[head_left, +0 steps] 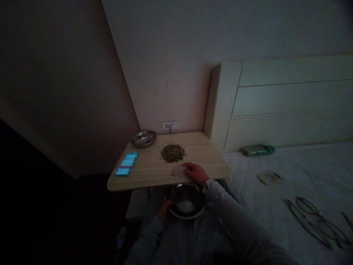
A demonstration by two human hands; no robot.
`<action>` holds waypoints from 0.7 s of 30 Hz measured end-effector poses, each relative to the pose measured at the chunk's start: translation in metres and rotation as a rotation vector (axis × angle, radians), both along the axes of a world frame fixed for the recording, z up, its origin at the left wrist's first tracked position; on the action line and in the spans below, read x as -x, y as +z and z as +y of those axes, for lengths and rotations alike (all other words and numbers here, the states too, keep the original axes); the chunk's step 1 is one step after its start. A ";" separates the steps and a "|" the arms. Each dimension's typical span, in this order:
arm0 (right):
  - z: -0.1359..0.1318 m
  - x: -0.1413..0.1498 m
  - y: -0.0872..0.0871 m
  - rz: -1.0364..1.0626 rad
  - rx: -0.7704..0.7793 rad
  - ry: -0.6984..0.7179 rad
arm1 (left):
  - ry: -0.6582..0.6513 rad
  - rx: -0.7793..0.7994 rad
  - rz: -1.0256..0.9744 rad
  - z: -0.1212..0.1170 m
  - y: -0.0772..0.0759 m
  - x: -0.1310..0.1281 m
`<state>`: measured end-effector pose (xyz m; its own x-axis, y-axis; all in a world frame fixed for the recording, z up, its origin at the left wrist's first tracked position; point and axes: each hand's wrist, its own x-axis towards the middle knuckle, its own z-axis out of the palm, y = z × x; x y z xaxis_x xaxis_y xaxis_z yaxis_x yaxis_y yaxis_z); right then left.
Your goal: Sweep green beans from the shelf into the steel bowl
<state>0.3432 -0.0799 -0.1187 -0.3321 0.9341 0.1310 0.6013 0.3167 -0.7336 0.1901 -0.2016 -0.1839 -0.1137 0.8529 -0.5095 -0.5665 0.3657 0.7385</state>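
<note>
My right hand (195,173) is closed on a pale, thin, rounded flat piece (178,170) that rests on the table near its front edge; the dim light hides its exact kind. A few dark grains lie by its edge. Farther back is a loose pile of small brownish-green grains (173,153). Below the table's front edge, my left hand (164,208) grips the left rim of a shiny metal bowl (187,200). Something whitish shows at the bottom of that bowl, either contents or a reflection; I cannot tell.
Another metal bowl (143,139) stands at the back left of the wooden table (154,176), with a blurred-out lit phone (126,164) in front. A wall socket (169,125) holds a plug. On the bed at right lie a green bottle-like item (257,150), a small packet (270,177) and looped cords (311,217).
</note>
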 end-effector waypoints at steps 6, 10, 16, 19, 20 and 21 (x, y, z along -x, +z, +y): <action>0.005 -0.003 -0.004 0.114 0.040 0.034 | 0.069 -0.052 -0.035 0.002 -0.005 0.003; 0.006 -0.003 -0.006 0.094 0.038 0.032 | 0.094 -0.045 -0.008 0.000 -0.004 0.006; 0.005 -0.001 -0.003 0.032 0.049 0.038 | 0.130 -0.007 0.014 -0.002 -0.010 0.016; 0.005 -0.001 -0.001 0.014 0.060 0.077 | 0.185 -0.009 0.060 -0.001 -0.020 0.022; 0.004 -0.001 -0.001 0.015 0.064 0.098 | 0.196 0.002 0.074 0.000 -0.023 0.024; 0.004 -0.001 0.000 0.022 0.068 0.121 | 0.205 0.012 0.083 0.000 -0.026 0.026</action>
<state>0.3446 -0.0758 -0.1190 -0.4409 0.8942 0.0775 0.5453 0.3354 -0.7682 0.1639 -0.2018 -0.2101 -0.3265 0.8014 -0.5012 -0.5673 0.2579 0.7820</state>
